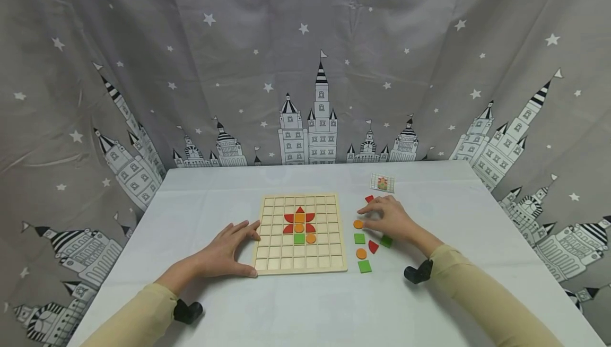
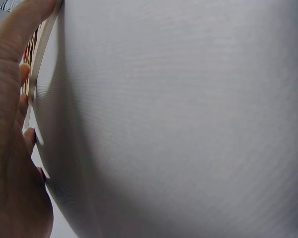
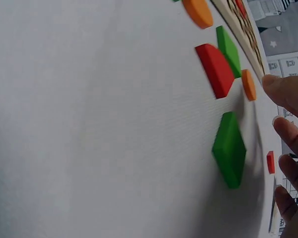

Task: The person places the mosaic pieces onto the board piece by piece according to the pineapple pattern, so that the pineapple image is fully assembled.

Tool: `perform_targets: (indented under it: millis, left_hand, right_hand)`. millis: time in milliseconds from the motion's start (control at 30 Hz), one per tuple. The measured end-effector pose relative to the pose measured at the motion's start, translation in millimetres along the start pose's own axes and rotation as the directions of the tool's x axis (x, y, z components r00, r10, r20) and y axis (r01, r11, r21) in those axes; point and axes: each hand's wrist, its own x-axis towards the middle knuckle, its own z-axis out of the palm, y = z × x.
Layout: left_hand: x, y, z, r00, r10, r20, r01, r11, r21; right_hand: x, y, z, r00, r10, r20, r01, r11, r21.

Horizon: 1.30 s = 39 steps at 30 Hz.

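A wooden grid board lies mid-table with flat shapes in its cells: a red triangle, several red quarter-round pieces, an orange square, two orange discs and a green square. My left hand rests against the board's left edge, thumb by the near corner and fingers spread. My right hand hovers over the loose pieces right of the board, its fingers apart with nothing between them. Its thumb is nearest a loose orange disc.
Loose green squares, another orange disc and a red piece lie right of the board. A red piece shows beyond my right fingers. Farther back lies a small pattern card. A grey printed curtain hangs behind the white table.
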Motion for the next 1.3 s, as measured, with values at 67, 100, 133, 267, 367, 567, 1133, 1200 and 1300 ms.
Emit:
perform_targets:
  millis: [67, 100, 133, 267, 367, 567, 1133, 1200, 1300]
  left_hand:
    - [-0.3, 0.4, -0.5, 1.0, 0.0, 0.002, 0.0, 1.0, -0.003]
    - [-0.4, 0.5, -0.8, 1.0, 0.001, 0.003, -0.001, 1.0, -0.003]
    - [-0.4, 0.5, -0.8, 1.0, 0.0, 0.003, 0.0, 1.0, -0.004]
    - [-0.7, 0.1, -1.1, 1.0, 0.0, 0.001, 0.0, 1.0, -0.005]
    - [-1.4, 0.1, -1.5, 1.0, 0.006, -0.001, -0.006, 1.0, -0.006]
    - [-1.5, 0.1, -2.3, 1.0, 0.008, -0.002, -0.008, 1.0, -0.007]
    - [-3.0, 0.9, -2.6, 1.0, -0.001, 0.0, 0.001, 1.0, -0.018]
    - [-3.2, 1.1, -3.0, 1.0, -0.006, 0.002, 0.006, 1.0, -0.018]
    - [-3.5, 0.6, -3.0, 1.0, 0.006, -0.005, -0.006, 1.0, -0.024]
  right_hand:
    - [-0.1, 1.8, 1.4, 1.0, 0.007, 0.012, -0.007, 1.0, -0.023]
    - [-0.1, 2.6, 2.1, 1.0, 0.012, 0.014, -0.012, 0.999, -0.03]
    - [0.0, 3.1, 2.8, 1.0, 0.012, 0.014, -0.011, 0.999, -0.033]
    - [1.1, 5.8, 6.1, 1.0, 0.006, 0.009, -0.006, 1.0, -0.03]
    - [1.8, 7.4, 8.7, 1.0, 0.012, 0.003, -0.012, 1.0, -0.023]
    - [1.7, 5.4, 9.1, 1.0, 0.023, 0.003, -0.023, 1.0, -0.014]
    - [-0.6, 1.2, 12.3, 1.0, 0.017, -0.01, -0.017, 1.0, -0.005]
    - [-0.7, 0.9, 12.4, 1.0, 0.009, -0.015, -0.009, 1.0, -0.004]
    - [-0.8, 1.1, 12.6, 1.0, -0.009, -0.024, 0.009, 1.0, -0.011]
